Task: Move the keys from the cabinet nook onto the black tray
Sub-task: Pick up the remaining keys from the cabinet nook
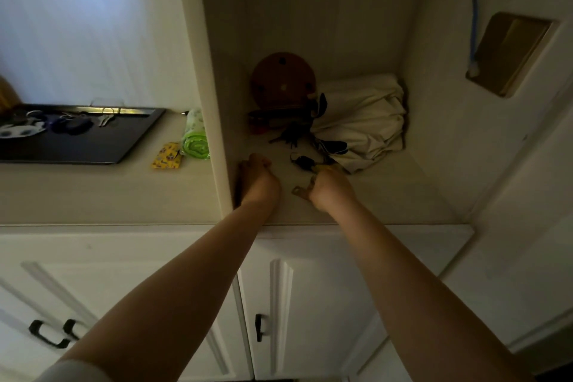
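Right grip [328, 186]: closed on brass keys [299, 191], lifting them clear.
Left grip [257, 178]: curled empty, bracing beside.
Tray [93, 146]: far left.

nook front floor bare, cloth bundle [362, 124] crowding back right

Keys [291, 135], cloth [362, 121] on nook shelf [387, 195]
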